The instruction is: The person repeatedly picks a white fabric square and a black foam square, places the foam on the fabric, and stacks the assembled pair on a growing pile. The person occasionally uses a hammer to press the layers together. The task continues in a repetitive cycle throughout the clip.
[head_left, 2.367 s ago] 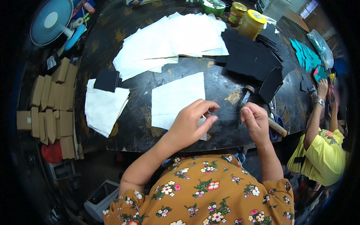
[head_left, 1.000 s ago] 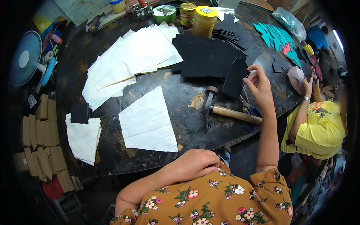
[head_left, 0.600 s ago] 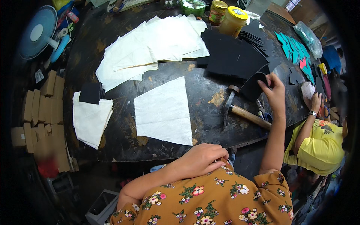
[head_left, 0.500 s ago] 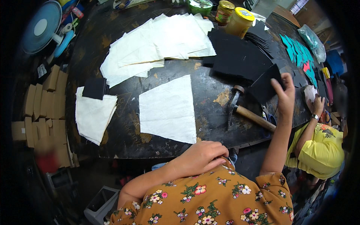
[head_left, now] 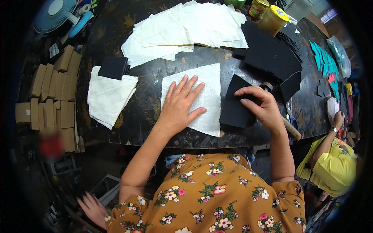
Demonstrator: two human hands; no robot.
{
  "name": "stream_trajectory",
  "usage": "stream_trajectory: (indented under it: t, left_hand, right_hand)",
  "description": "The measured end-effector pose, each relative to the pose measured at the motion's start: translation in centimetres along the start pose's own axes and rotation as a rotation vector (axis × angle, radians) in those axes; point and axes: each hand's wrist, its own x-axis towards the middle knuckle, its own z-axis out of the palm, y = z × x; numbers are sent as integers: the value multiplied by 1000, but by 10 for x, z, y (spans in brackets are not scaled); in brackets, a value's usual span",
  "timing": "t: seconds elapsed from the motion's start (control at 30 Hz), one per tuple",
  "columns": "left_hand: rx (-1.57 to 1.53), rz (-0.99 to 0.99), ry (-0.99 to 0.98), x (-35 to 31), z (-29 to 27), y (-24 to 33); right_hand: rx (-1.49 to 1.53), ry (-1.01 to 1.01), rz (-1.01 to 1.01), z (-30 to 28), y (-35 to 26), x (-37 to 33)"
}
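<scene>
My left hand (head_left: pixel 178 106) lies flat with fingers spread on a white cloth panel (head_left: pixel 210 89), pressing it to the table. Beside that panel's right edge, a black sheet piece (head_left: pixel 234 110) is pinched between the thumb and fingers of my right hand (head_left: pixel 265 106). The sheet looks low over the tabletop; whether it touches is unclear. Just past my right hand lies a hammer (head_left: pixel 291 129), partly hidden by that hand. To the left, a small stack of black pieces (head_left: pixel 112 68) rests on a pile of white cloth panels (head_left: pixel 108 97).
Overlapping white cloth panels (head_left: pixel 182 27) spread across the back of the dark table (head_left: pixel 186 143). Black sheets (head_left: pixel 268 54) lie back right near a yellow-lidded jar (head_left: pixel 274 20). Scissors (head_left: pixel 294 122) lie by the hammer. A co-worker in yellow (head_left: pixel 332 167) works at right; another person's hand (head_left: pixel 93 209) shows lower left.
My left hand has come up from the table's front edge onto the white panel. My right hand has brought the black sheet leftward from the back-right pile. The view has shifted.
</scene>
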Motion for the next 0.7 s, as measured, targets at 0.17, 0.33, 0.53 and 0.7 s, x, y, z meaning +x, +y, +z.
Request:
stream_trajectory:
  t: [0.17, 0.33, 0.53, 0.7]
  left_hand:
    - [46, -9, -72, -8, -14, -20]
    - [-91, 0, 86, -9, -14, -4]
    - [-232, -68, 29, -13, 5, 22]
    - [-229, -56, 29, -15, 6, 19]
  right_hand:
    - [159, -73, 55, 3, -3, 20]
    - [138, -183, 54, 10, -4, 38]
    - [152, -175, 58, 20, 4, 44]
    - [142, -172, 45, 24, 9, 44]
